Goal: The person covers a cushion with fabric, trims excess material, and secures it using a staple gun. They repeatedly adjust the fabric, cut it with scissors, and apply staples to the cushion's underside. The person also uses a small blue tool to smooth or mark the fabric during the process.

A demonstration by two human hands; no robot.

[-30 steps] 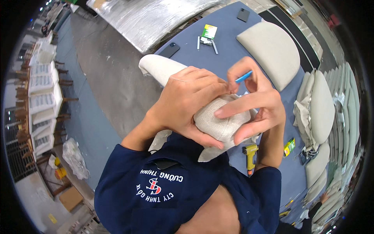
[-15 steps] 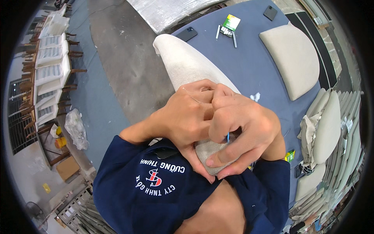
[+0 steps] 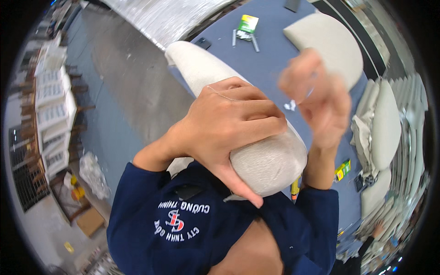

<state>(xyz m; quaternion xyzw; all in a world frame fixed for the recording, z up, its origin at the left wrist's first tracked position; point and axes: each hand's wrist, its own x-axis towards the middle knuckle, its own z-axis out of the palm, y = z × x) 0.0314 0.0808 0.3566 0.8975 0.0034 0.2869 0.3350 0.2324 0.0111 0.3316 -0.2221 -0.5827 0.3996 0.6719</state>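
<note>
Beige woven-fabric padded cushion, long and curved (image 3: 238, 114), fills the middle of our head view, lying across the near edge of the blue-grey worktable (image 3: 270, 68). Its long axis runs from the far left down to its rounded near end by our chest. Our left hand (image 3: 229, 123) lies spread over that near end, fingers curled on top, thumb beneath, gripping it. Our right hand (image 3: 316, 98) is raised just right of it, blurred; we cannot tell whether it holds anything.

Padded cushion (image 3: 256, 151) is lying on the table (image 3: 270, 55), left hand (image 3: 233, 123) resting on it. Right hand (image 3: 316, 101) is hovering at its 2 o'clock. A second cushion (image 3: 327, 41) is lying at 1 o'clock, a small packet (image 3: 248, 24) at 12.
</note>
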